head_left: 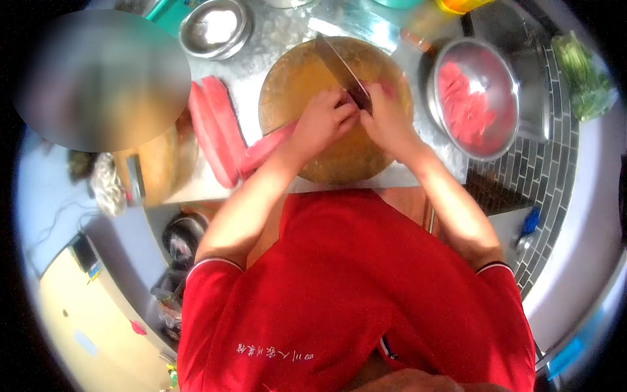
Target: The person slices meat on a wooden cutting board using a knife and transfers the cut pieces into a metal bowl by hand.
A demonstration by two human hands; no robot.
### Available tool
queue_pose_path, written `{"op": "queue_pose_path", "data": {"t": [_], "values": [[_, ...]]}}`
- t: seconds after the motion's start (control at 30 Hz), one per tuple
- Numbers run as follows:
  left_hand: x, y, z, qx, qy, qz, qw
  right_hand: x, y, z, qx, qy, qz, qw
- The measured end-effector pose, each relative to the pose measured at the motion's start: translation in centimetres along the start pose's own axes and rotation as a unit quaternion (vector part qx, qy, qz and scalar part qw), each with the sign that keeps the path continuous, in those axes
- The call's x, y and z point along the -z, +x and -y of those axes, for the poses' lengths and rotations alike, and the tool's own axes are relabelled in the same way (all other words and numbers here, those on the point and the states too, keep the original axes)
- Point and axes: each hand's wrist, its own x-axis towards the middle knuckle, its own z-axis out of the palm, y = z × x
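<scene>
On the round wooden chopping block (339, 153), my right hand (385, 124) is closed around the handle end of a cleaver (341, 67), whose blade points up and to the left. My left hand (324, 122) rests with bent fingers on a long strip of red meat (264, 149), close beside the blade. The strip runs off the block's lower left edge. More long pieces of meat (212, 124) lie on the metal table to the left. A steel bowl (511, 114) at the right holds sliced meat (462, 108).
Stacked steel bowls (225, 52) stand at the upper left. A second wooden block (150, 160) with a dark blade is further left. Green vegetables (580, 78) are at the far right. An orange-yellow container (460, 5) shows at the top edge.
</scene>
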Motion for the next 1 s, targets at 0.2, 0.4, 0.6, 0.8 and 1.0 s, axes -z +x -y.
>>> {"op": "queue_pose_path", "data": {"t": [0.2,0.4,0.6,0.8,1.0], "values": [[-0.2,-0.8,0.0,0.024,0.016,0.015,0.999,2.5,-5.5,1.7,-0.175,0.027,0.173,0.969],[-0.4,-0.6,0.4,0.012,0.004,-0.011,1.0,4.5,-9.4,1.3,-0.203,0.008,0.115,0.972],[-0.2,-0.4,-0.1,0.037,0.002,0.016,0.999,6.8,-8.4,4.9,-0.183,-0.012,0.165,0.969],[-0.2,-0.4,0.4,0.046,-0.003,0.028,0.999,7.3,-8.6,4.8,-0.196,0.005,0.197,0.96],[-0.3,-0.2,1.0,0.045,-0.007,0.037,0.998,-2.3,-0.8,-1.1,-0.029,-0.064,0.101,0.992]]}}
